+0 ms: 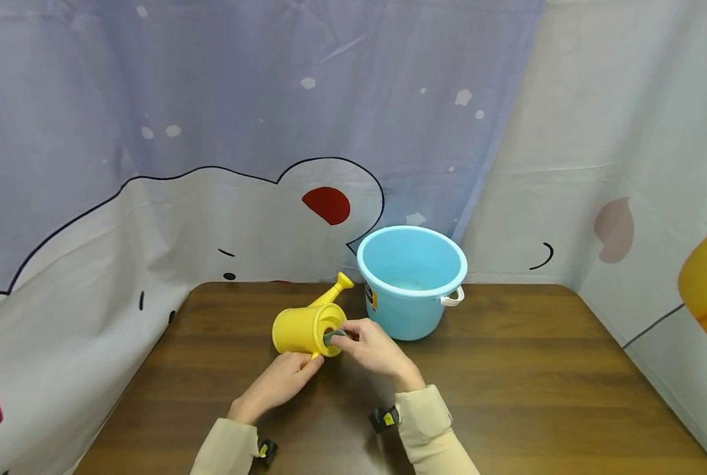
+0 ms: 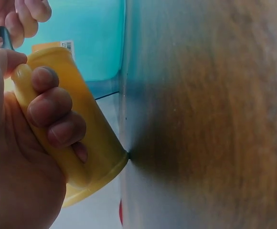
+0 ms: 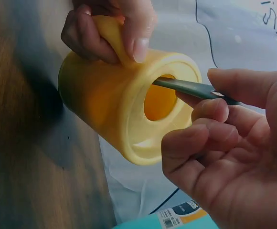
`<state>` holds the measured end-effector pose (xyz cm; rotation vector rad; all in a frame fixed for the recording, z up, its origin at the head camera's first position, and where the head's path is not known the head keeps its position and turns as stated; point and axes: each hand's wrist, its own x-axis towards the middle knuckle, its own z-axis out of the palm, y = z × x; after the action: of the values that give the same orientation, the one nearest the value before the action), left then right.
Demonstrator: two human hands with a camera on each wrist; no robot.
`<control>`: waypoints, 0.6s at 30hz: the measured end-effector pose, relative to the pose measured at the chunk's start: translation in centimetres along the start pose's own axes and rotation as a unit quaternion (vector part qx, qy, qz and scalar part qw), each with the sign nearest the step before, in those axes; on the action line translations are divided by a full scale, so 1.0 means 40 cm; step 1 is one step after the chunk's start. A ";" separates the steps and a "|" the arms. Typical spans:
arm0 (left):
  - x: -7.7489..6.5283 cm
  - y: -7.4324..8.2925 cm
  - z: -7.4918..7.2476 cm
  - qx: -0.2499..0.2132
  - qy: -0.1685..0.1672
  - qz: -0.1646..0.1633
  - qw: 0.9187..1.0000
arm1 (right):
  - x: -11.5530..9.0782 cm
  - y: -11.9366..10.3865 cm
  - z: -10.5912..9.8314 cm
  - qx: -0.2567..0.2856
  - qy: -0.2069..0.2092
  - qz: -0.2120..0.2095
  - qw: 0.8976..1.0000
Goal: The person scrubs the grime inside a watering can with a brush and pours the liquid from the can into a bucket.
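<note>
The yellow watering can (image 1: 297, 330) is tipped over the table (image 1: 537, 369), left of the blue bucket (image 1: 401, 323) and a little nearer the person, its mouth on the bucket's side. The left hand (image 1: 279, 379) has its fingers wrapped round the can's handle (image 3: 109, 29); the right hand (image 1: 377, 349) pinches a grey tool (image 3: 191, 89) between thumb and finger, the far end inside the opening, out of my sight. I'd keep that left grip firm so the can won't roll bucketward, and work the tool gently, clear of the opening's edge.
</note>
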<state>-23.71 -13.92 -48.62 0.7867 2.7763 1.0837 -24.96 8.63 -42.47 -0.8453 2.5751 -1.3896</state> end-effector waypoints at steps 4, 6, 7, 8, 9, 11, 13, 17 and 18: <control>0.000 0.003 0.001 0.001 -0.002 0.001 1.000 | -0.008 0.004 -0.014 0.019 -0.011 0.007 1.000; 0.000 0.003 0.001 0.003 -0.002 0.000 1.000 | -0.017 -0.003 -0.027 0.038 -0.017 0.011 0.999; -0.001 0.004 0.001 0.002 -0.003 -0.001 1.000 | -0.019 -0.002 -0.033 0.048 -0.020 0.012 0.999; 0.000 0.004 0.001 0.003 -0.002 -0.001 1.000 | -0.022 -0.001 -0.040 0.058 -0.023 0.012 0.998; 0.000 0.004 0.002 0.004 0.000 -0.001 1.000 | -0.025 0.001 -0.046 0.069 -0.025 0.013 0.997; 0.000 0.004 0.001 0.004 0.001 0.001 1.000 | -0.030 0.001 -0.061 0.086 -0.029 0.013 0.996; 0.000 0.005 -0.001 0.003 0.003 0.001 1.000 | -0.032 0.013 -0.072 0.098 -0.029 0.013 0.995; 0.000 0.003 -0.004 0.001 0.003 -0.001 1.000 | -0.032 0.018 -0.083 0.104 -0.019 0.014 0.994; 0.000 0.002 -0.004 0.002 0.003 -0.001 1.000 | -0.031 0.019 -0.082 0.104 -0.017 0.014 0.994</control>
<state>-23.71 -13.96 -48.47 0.7822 2.7843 1.0836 -25.34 12.04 -41.38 -0.7904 2.3556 -1.5858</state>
